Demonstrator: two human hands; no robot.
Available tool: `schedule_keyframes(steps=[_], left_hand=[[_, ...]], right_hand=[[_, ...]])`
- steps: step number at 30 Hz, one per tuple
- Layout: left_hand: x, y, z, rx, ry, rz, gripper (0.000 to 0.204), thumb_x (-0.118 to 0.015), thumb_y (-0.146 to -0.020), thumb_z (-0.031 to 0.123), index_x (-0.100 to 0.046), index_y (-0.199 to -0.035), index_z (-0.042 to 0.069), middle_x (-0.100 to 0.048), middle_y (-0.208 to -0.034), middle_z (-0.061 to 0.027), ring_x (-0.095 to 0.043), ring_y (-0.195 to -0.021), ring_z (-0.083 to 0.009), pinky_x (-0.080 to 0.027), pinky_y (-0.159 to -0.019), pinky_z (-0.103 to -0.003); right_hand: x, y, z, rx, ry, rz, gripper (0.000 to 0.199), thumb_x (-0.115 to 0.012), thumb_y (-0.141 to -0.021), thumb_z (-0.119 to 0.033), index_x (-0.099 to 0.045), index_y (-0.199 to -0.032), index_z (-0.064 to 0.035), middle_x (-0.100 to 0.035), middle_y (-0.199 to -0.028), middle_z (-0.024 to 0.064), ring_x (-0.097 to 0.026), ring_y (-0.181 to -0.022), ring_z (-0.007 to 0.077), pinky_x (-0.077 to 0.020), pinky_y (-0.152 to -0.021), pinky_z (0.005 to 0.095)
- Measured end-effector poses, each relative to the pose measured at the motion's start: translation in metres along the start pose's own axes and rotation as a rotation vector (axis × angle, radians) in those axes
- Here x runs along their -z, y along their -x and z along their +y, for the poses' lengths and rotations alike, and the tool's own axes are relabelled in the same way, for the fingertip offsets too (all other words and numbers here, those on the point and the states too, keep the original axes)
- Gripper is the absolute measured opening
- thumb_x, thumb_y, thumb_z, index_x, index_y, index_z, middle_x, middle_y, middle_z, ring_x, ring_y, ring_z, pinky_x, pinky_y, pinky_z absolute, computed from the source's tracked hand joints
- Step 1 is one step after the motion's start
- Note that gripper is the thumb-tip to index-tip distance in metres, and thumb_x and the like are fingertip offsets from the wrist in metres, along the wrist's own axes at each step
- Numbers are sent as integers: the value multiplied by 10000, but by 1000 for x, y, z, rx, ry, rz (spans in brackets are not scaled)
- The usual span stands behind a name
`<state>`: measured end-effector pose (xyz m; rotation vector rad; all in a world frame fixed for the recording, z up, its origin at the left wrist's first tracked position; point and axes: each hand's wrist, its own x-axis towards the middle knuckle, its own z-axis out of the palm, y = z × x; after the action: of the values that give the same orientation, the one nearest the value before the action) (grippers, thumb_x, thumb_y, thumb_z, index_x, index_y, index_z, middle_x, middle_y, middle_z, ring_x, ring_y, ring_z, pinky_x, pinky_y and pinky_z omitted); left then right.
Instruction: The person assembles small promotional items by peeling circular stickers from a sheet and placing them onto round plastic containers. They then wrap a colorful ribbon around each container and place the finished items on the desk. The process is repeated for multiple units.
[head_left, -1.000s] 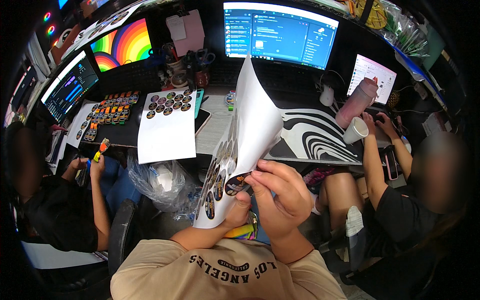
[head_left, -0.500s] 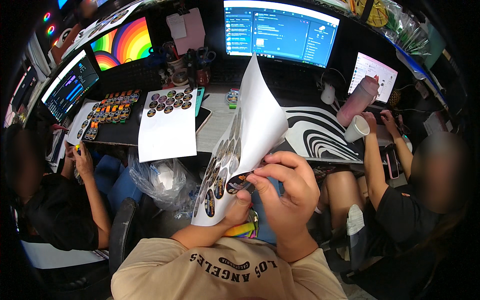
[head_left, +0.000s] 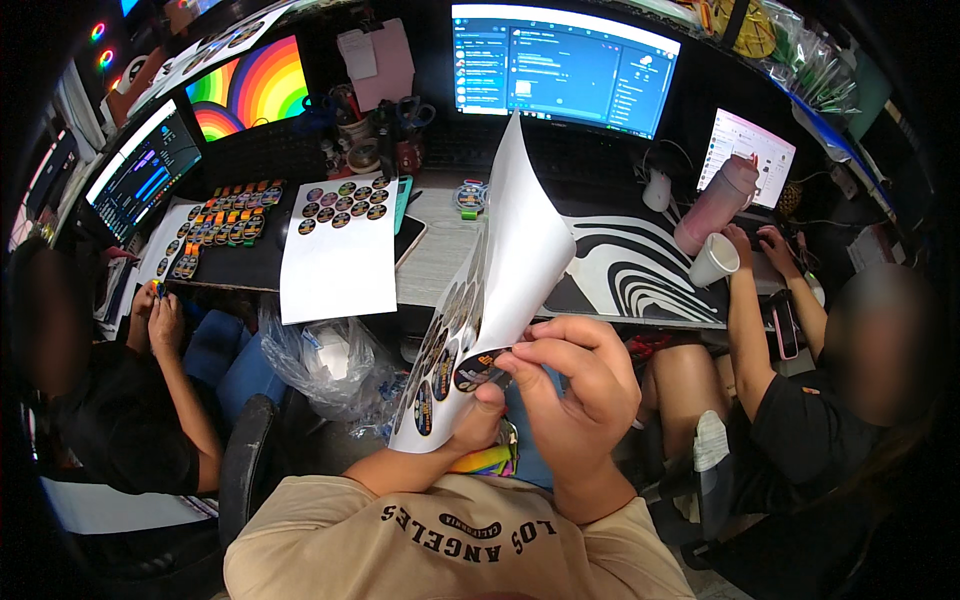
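A curled white sheet of round dark stickers (head_left: 545, 235) stands upright in front of my chest. My left hand (head_left: 480, 418) grips its lower edge, the thumb in front and the other fingers hidden behind the paper. With thumb and forefinger, my right hand (head_left: 575, 385) pinches the edge of one dark round sticker (head_left: 477, 370), which still touches the sheet. The remaining fingers of that hand are bent. Below my hands a rainbow-coloured ribbon (head_left: 490, 458) lies on my lap. On the desk beyond the sheet rests a medal with a green ribbon end (head_left: 470, 197).
Another sticker sheet (head_left: 340, 270) hangs over the desk edge, beside several medals on ribbons (head_left: 230, 215). A person on the left holds a small colourful thing. To the right, another person's hands are by a laptop (head_left: 745, 155), near a white cup (head_left: 714, 260) and a pink bottle (head_left: 715, 205).
My hands and the sheet keep nearly the same pose, the sheet bending slightly. The left person's hands have shifted a little. The whole view has moved slightly.
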<state>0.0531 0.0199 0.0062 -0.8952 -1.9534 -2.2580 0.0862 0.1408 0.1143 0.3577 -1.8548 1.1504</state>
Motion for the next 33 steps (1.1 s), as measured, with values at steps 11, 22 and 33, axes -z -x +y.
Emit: schedule_keyframes(steps=[11,22,33], left_hand=[[0,-3,8,2,60,9,719,-433,-987,630,-564,-1346,21,-611,-1309,-139,-581,-1231,-289,-438,-1049,-403],[1,-12,22,-24,125,-28,861,-562,-835,716,-471,-1389,63,-536,-1300,-58,-526,-1209,-175,-453,-1021,-330],[1,-15,25,-95,32,-16,818,-563,-867,694,-501,-1365,49,-552,-1267,-70,-531,-1188,-181,-442,-1016,-332]], right_hand=[[-2,3,-1,83,28,36,290,-861,-667,1,-748,-924,-73,-678,-916,88,-660,-799,239,-532,-704,319],[-1,7,0,117,-1,46,313,-857,-691,8,-739,-972,-64,-685,-930,91,-661,-810,227,-524,-717,311],[1,6,-2,107,-19,29,281,-829,-706,82,-720,-933,-41,-661,-929,114,-644,-842,217,-541,-715,288]])
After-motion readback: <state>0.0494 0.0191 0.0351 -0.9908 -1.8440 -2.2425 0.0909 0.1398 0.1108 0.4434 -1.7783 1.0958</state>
